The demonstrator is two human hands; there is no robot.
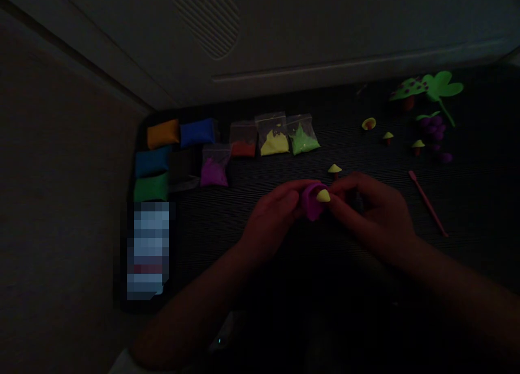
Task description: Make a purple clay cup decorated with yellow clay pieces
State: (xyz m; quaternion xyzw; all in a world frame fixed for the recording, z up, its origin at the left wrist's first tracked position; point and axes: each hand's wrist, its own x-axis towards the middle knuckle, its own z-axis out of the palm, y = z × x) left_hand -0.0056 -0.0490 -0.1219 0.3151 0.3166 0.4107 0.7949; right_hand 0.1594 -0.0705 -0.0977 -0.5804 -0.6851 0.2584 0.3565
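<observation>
My left hand (274,211) is closed around a purple clay piece (311,205) that looks hollow, like a small cup. Against its opening sits a small yellow-capped clay mushroom (324,195), pinched in the fingertips of my right hand (371,208). Its stem is hidden, and I cannot tell whether the cap touches the purple wall. Just beyond my right fingers stands another yellow-capped mushroom (335,169) with a dark reddish stem.
Bags of clay, among them yellow (274,143), light green (303,140) and purple (214,172), lie at the back left, near a blurred bright screen (148,249). At right are a pink modelling tool (428,205), a purple grape bunch (431,127) and a green leafy piece (441,86).
</observation>
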